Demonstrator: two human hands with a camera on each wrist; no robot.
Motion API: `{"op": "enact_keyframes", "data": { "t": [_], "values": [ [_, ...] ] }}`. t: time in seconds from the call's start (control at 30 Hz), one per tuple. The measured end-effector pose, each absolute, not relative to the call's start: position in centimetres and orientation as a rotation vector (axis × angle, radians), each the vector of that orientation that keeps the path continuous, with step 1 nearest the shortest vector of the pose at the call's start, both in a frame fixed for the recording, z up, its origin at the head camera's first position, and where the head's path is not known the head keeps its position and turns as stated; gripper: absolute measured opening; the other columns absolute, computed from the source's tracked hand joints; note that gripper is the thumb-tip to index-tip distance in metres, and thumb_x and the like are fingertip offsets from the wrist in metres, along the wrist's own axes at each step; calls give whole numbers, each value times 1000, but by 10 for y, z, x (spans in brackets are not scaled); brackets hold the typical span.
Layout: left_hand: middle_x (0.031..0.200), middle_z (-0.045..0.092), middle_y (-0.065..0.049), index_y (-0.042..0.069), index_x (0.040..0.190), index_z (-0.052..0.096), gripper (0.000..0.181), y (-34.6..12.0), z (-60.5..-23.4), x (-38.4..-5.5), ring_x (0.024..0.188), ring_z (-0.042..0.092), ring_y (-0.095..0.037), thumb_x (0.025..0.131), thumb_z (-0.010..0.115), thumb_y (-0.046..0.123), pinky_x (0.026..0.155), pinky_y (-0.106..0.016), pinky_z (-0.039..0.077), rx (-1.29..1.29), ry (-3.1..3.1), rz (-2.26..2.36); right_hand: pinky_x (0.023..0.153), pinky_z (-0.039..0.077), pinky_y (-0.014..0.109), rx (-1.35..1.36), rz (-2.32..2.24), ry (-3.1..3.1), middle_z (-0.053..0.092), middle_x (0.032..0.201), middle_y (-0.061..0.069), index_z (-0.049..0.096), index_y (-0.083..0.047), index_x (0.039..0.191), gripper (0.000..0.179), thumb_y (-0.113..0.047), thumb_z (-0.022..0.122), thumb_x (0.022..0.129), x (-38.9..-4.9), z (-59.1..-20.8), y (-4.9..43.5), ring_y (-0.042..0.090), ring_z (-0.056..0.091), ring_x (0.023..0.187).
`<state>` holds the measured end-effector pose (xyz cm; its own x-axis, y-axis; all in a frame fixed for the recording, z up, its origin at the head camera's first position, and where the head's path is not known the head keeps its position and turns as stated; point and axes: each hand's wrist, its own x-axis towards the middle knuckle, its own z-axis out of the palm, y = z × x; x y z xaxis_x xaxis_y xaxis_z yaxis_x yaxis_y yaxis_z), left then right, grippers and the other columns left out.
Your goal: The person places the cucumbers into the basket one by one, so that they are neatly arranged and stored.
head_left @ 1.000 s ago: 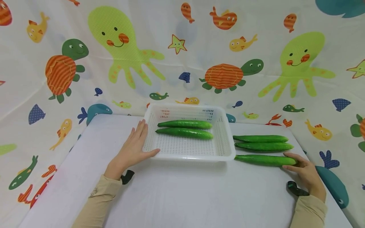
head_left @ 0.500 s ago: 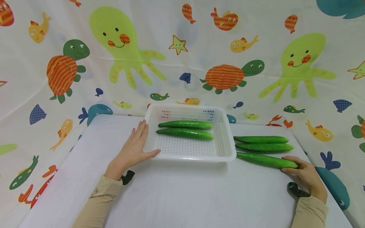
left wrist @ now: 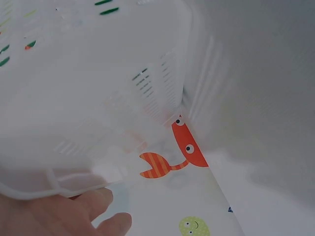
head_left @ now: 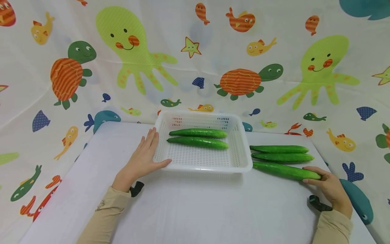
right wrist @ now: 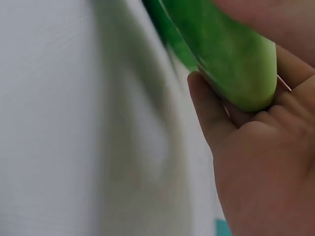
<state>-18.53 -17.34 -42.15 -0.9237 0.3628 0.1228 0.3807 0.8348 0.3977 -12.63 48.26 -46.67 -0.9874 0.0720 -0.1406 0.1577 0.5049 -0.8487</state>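
Note:
With its fingers and thumb, my right hand (head_left: 330, 188) grips a green cucumber (head_left: 284, 170) by its paler right end. The cucumber slants, its left end near the basket's right side. In the right wrist view the blunt end of this cucumber (right wrist: 241, 59) lies in the curled fingers. A white plastic basket (head_left: 204, 169) stands at the middle, holding two cucumbers (head_left: 198, 142) side by side. Against its left rim rests my left hand (head_left: 143, 159), fingers straight and thumb spread along the front corner. The left wrist view has the left fingers (left wrist: 96, 201) under the basket's rim.
Two more cucumbers, an upper one (head_left: 279, 149) and a lower one (head_left: 282, 158), lie right of the basket, just behind the gripped one. A white tabletop (head_left: 198, 210) spreads in front. Behind it hangs a cloth (head_left: 182, 95) printed with sea animals.
My right hand has taken a closer grip, and the cucumber in it has turned from nearly level to slanting, its left end farther back. The left hand and the basket have stayed put.

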Motion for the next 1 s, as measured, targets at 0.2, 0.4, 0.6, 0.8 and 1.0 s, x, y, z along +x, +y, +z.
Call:
{"op": "enact_keyframes", "data": {
  "t": [0.2, 0.4, 0.6, 0.8, 1.0],
  "values": [
    [165, -7, -17, -7, 155, 7, 116, -174, -420, -185, 152, -6, -29, 85, 63, 66, 121, -53, 4, -599, -2968, -658, 74, 46, 8, 142, -1441, 2731, 48, 113, -35, 65, -13, 133, 46, -15, 76, 89, -127, -434, 481, -11, 45, 98],
    [165, -7, -16, -7, 156, 7, 117, -174, -422, -186, 152, -7, -28, 84, 62, 68, 121, -52, 4, -599, -2967, -659, 70, 49, 10, 48, -1495, 2851, 61, 105, -28, 67, -7, 126, 40, -3, 75, 87, -131, -403, 484, -3, 55, 87],
    [165, -8, -16, -7, 156, 7, 117, -173, -422, -186, 152, -8, -28, 85, 62, 68, 122, -52, 2, -602, -2969, -663, 70, 48, 7, 73, -1572, 2934, 58, 110, -23, 67, -8, 125, 42, 1, 75, 86, -133, -371, 479, -3, 55, 87],
    [165, -7, -16, -6, 156, 7, 116, -173, -422, -186, 152, -7, -28, 85, 62, 67, 121, -52, 3, -599, -2966, -662, 76, 47, 5, -17, -1559, 3099, 57, 122, -14, 62, 0, 131, 48, 8, 73, 85, -143, -349, 465, 0, 54, 103],
    [165, -6, -17, -7, 155, 8, 116, -173, -422, -186, 152, -6, -29, 85, 62, 67, 121, -52, 4, -605, -2957, -657, 76, 53, 10, -253, -2090, 2861, 61, 121, 1, 61, 10, 127, 49, 22, 68, 80, -157, -330, 435, 7, 62, 93]
  ]
}}
